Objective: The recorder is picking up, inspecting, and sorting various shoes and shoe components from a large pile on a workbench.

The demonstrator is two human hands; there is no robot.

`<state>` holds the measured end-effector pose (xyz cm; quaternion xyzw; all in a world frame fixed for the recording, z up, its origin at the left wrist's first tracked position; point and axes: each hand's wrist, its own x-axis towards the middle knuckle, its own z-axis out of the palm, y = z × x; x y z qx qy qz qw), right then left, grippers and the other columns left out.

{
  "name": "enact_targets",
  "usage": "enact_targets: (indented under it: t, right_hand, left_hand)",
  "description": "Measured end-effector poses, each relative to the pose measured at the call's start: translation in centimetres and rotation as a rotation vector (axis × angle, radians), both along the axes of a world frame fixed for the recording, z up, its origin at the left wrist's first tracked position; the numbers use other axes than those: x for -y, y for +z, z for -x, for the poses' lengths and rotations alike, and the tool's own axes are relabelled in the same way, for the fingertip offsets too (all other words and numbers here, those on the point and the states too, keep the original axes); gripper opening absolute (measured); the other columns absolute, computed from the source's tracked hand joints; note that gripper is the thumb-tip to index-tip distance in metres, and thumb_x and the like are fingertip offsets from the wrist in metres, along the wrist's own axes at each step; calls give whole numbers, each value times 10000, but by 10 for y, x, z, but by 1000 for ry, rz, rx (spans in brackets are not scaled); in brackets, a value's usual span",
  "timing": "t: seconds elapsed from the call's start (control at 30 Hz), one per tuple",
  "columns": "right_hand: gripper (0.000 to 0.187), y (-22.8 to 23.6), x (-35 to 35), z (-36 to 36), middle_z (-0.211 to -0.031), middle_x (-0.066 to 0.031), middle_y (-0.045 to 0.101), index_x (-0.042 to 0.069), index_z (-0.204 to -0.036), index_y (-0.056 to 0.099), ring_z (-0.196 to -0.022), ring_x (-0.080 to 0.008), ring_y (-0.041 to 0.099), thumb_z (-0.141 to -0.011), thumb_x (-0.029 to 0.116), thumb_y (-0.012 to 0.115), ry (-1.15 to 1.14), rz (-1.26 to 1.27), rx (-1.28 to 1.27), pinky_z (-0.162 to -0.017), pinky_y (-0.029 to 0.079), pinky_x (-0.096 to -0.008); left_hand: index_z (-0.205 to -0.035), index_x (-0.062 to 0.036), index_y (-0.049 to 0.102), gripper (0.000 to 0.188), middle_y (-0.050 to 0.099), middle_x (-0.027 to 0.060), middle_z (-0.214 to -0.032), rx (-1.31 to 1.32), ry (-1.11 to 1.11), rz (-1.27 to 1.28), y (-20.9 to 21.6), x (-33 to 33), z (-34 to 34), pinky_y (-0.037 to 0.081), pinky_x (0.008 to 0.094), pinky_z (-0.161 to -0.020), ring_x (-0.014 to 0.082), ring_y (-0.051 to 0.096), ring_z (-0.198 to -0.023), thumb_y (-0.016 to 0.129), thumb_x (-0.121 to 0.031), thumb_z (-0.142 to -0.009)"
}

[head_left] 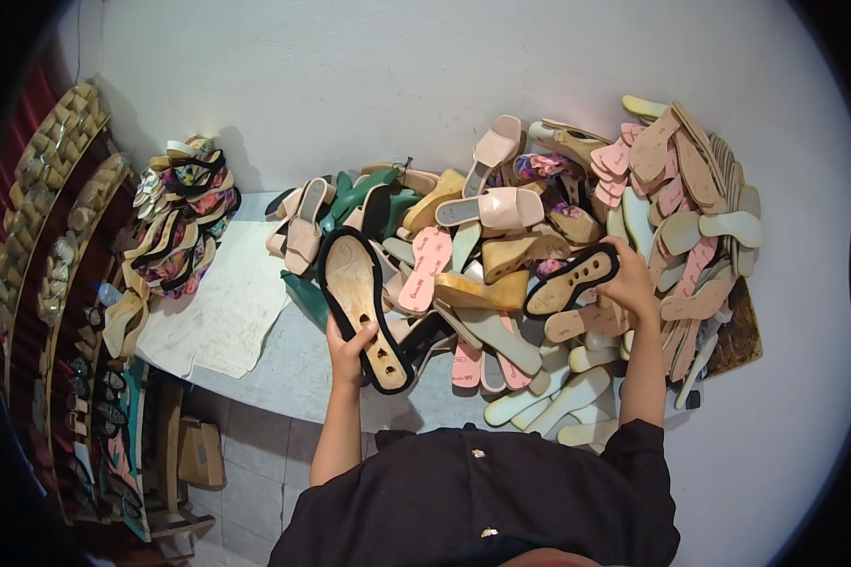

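My left hand (348, 354) is closed around the heel part of a black-rimmed shoe sole (352, 269). This sole has a tan inner face, with holes toward its narrow end, and is held upright above the table's front part. In my right hand (631, 283) is a second black-rimmed shoe sole (567, 283), tilted sideways, also tan with a row of holes. Just behind and between the two soles lie a pink printed insole (426, 269) and a tan wedge sole (487, 290). The fingers behind both soles are partly hidden.
Pink slide sandals (501, 208), green shoes (359, 194) and many loose insoles (714, 227) heap over the table (298, 378). Flowered sandals (184, 227) are stacked at the left beside a white cloth (222, 298). Display shelves (52, 236) stand far left; a cardboard box (201, 452) is below.
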<state>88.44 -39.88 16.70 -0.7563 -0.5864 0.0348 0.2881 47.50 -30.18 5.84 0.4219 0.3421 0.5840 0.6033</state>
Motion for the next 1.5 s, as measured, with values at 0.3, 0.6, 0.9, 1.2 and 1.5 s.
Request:
enact_targets:
  t: [0.3, 0.6, 0.9, 1.2, 1.5]
  right_hand:
    - [712, 13, -2, 20, -1018, -101, 537, 40, -1140, 393, -942, -190, 553, -527, 15, 754, -81, -481, -372, -816, 456, -292]
    - [720, -22, -24, 90, -985, -118, 542, 41, -1148, 319, -886, -185, 588, -590, 12, 774, 103, -476, -806, -746, 514, -289]
    - [798, 5, -17, 213, -1086, -132, 521, 54, -1259, 306, -966, -213, 572, -608, 3, 765, 149, -617, -852, -824, 495, -315]
    - [673, -51, -66, 399, -999, -68, 544, 50, -1163, 432, -908, -154, 556, -589, 40, 784, 210, -391, -948, -802, 460, -276]
    - [658, -98, -105, 520, -1037, -112, 478, 47, -1170, 336, -913, -181, 544, -664, 28, 756, 159, -315, -1022, -790, 464, -272]
  left_hand:
    - [-1215, -6, 412, 597, 555, 93, -1049, 3, 25, 55, -20, 3, 15, 456, 286, -812, 173, 565, -917, 680, -61, -685]
    - [-1173, -8, 448, 550, 556, 82, -1020, 9, 81, 119, -32, 8, 48, 442, 277, -808, 162, 555, -890, 689, -61, -681]
    - [-1089, -20, 482, 435, 577, 56, -938, -22, 117, 175, -28, 10, 151, 460, 259, -732, 125, 568, -808, 689, -61, -707]
    - [-967, 2, 573, 238, 627, 62, -888, -152, 216, 337, -25, 30, 316, 458, 257, -707, 113, 589, -769, 675, -80, -768]
    - [-1069, -33, 581, 268, 630, 40, -932, -205, 182, 513, -44, 33, 431, 486, 251, -695, 109, 605, -803, 562, -221, -878]
